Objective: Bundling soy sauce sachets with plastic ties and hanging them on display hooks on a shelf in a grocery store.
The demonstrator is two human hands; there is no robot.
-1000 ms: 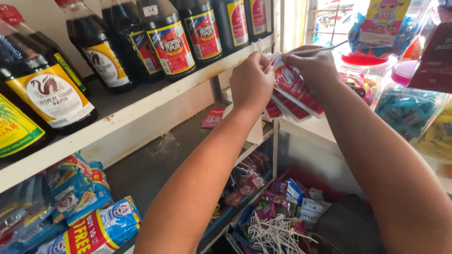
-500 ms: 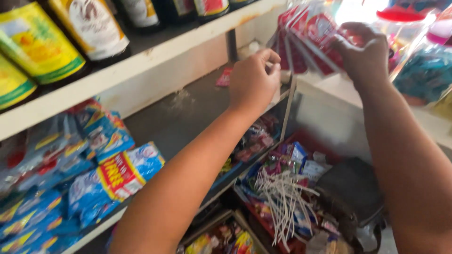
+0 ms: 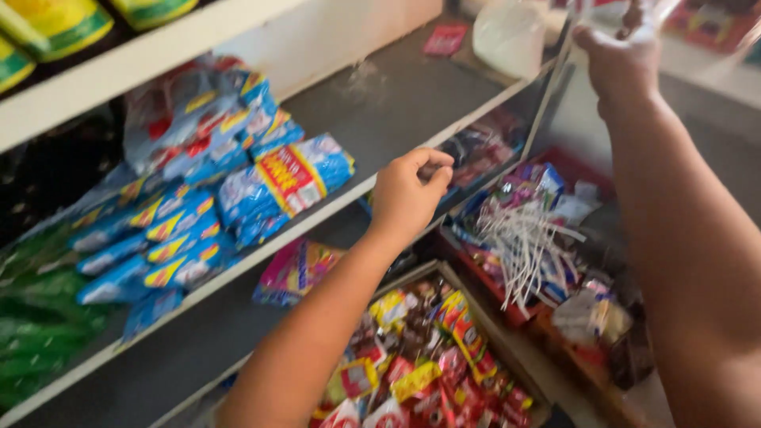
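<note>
My left hand (image 3: 408,190) hovers over the front edge of the grey middle shelf (image 3: 396,103), fingers curled together with nothing in them. It is just right of a pile of blue and red snack packets (image 3: 277,178). My right hand (image 3: 622,51) is raised at the top edge of the view, fingers closed on a pale, blurred strip of packets that is mostly cut off by the frame.
A white bag (image 3: 507,36) and a small red sachet (image 3: 444,38) lie at the back of the shelf. Below are a tray of lollipops with white sticks (image 3: 523,238), a box of mixed candies (image 3: 428,357), a pink packet (image 3: 297,269) and green packets (image 3: 40,333).
The view has tilted down, away from the bottle shelf. My left hand has let go of the red packets and dropped to the middle shelf edge. My right hand stays raised.
</note>
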